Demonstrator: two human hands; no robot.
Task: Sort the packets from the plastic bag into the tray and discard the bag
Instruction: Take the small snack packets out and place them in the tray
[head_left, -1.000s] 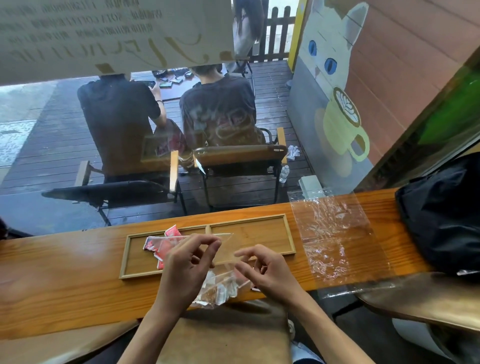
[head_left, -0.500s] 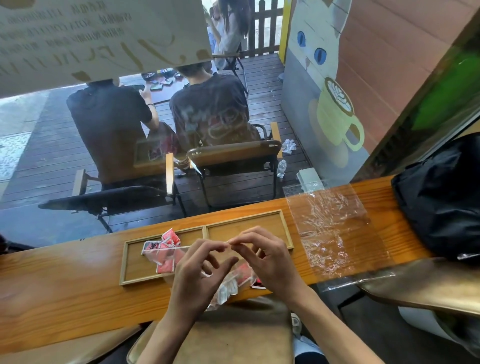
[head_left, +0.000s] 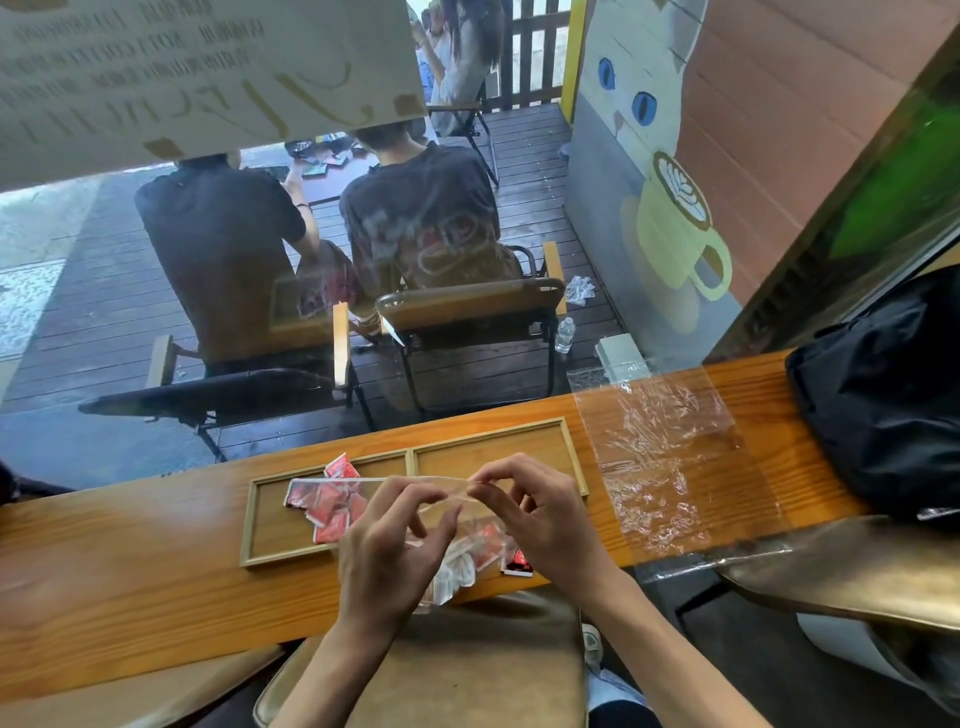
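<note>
A small clear plastic bag (head_left: 457, 551) hangs between my hands over the counter's near edge, with red and white packets (head_left: 470, 558) bunched in its lower part. My left hand (head_left: 387, 551) and my right hand (head_left: 540, 512) each pinch the bag's top rim, which is stretched between them. Just behind stands a wooden two-compartment tray (head_left: 491, 451). Its left compartment holds several red packets (head_left: 327, 506); the right compartment shows bare wood. One dark red packet (head_left: 517, 564) lies on the counter under my right wrist.
A large flat clear plastic bag (head_left: 670, 467) lies on the wooden counter (head_left: 130, 571) to the right of the tray. A black bag (head_left: 883, 389) sits at the far right. A window pane rises behind the counter; people sit on chairs outside.
My hands have come together at the bag's top rim and lifted it slightly, and the rim is now pulled taut between them. The view has tilted down a little.
</note>
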